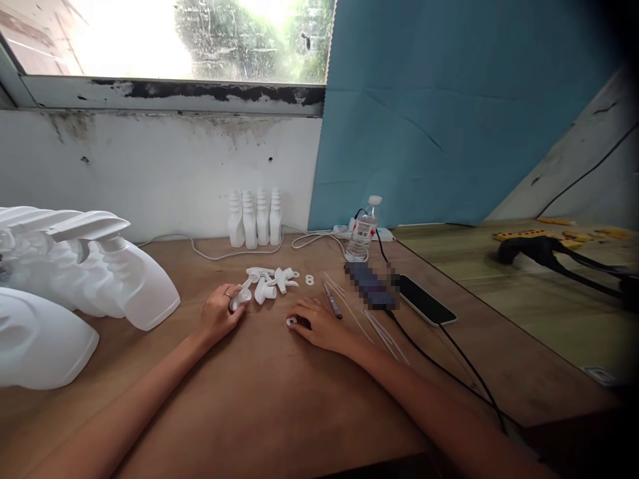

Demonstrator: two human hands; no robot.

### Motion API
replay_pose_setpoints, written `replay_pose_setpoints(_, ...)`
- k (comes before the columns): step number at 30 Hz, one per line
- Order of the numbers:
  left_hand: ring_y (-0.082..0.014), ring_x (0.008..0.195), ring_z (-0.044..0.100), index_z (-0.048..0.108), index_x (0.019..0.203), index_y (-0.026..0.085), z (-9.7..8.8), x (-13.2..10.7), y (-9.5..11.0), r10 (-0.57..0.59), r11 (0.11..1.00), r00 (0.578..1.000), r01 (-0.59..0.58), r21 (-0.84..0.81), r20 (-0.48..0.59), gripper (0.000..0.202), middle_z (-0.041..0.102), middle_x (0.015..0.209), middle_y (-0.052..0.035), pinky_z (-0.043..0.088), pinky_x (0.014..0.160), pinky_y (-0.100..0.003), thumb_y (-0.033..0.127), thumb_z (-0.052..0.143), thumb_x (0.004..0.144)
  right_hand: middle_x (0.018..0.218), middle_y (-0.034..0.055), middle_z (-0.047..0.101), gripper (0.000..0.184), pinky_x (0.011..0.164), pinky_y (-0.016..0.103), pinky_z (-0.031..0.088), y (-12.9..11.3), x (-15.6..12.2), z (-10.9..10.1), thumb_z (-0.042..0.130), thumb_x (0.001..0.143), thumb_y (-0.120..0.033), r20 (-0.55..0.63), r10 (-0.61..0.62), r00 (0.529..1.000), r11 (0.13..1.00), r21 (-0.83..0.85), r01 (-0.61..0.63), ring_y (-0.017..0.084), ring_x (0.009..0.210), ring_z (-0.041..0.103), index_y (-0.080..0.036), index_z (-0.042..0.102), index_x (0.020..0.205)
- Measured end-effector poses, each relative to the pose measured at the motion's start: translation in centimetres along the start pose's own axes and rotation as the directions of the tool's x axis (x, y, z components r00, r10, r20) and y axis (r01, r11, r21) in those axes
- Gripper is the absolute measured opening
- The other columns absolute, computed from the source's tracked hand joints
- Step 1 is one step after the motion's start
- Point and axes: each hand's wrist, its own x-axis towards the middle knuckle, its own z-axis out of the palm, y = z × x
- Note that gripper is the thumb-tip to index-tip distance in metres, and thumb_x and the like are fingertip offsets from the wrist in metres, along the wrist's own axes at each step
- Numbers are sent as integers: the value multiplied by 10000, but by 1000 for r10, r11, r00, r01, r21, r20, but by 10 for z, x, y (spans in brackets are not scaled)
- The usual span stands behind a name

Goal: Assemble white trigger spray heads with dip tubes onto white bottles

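Note:
My left hand [219,314] is closed around a white trigger spray head [241,298] just above the tabletop. Between the thumb and fingers of my right hand [315,323] is a small white ring [291,321], low over the table. Beyond both hands lies a small pile of white spray heads [264,291]. Beside the pile is a flat white figure-eight piece [309,280]. A pen [332,301] rests close to my right hand, and several thin white tubes [384,334] are spread to its right.
Large white spray bottles [150,286] crowd the left side. Several slim white bottles [249,223] stand by the wall. A water bottle [363,233], a dark blurred object [372,286] and a phone [424,299] with black cables occupy the right. A white cord [214,257] runs along the back.

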Motion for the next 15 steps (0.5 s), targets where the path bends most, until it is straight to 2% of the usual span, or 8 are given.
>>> replay_pose_setpoints(3,-193,891,626,602,1074,186,-8,-14,18,-44,982,999,46,-185,13,300,669,1009,-63,507,789,-287,398,565,864,922,48,661,72,862,375,419,1,1,4,626,861,-223,-47,-36,998,999,-16,35,200,901,601,-178,640,916)
replay_pose_setpoints(6,-157,797,631,615,1042,182,-8,-22,44,-30,937,993,66,-343,112,278,688,957,-42,492,722,-245,391,580,862,828,33,661,74,788,334,446,-1,2,6,584,887,-200,-164,-42,985,999,16,46,170,789,605,-177,646,853)
replay_pose_setpoints(8,-152,780,632,619,1034,172,-5,-26,60,-6,894,982,90,-438,188,268,693,938,-42,484,706,-237,373,584,861,779,28,646,133,714,296,461,-6,2,5,540,914,-191,-304,-10,953,996,83,37,150,722,595,-177,641,830)
replay_pose_setpoints(10,-157,799,631,624,1033,171,-2,-28,73,26,867,968,102,-488,248,262,696,932,-40,481,724,-241,352,604,846,804,38,642,127,689,276,476,-12,1,2,529,922,-184,-444,-9,896,988,134,76,147,742,602,-179,642,865)
replay_pose_setpoints(13,-155,800,621,628,1055,186,0,-30,84,64,857,951,103,-505,303,275,698,926,-22,474,740,-245,334,635,823,887,59,653,116,736,289,493,-23,0,0,553,906,-145,-543,-145,827,973,72,218,158,828,613,-184,645,965)
replay_pose_setpoints(15,-154,801,621,625,1075,190,0,-31,86,76,849,944,109,-518,322,292,699,939,-20,472,737,-243,339,637,824,893,64,662,153,741,311,491,-28,-1,0,569,891,-120,-499,-321,805,936,-38,350,161,817,609,-181,639,1013)
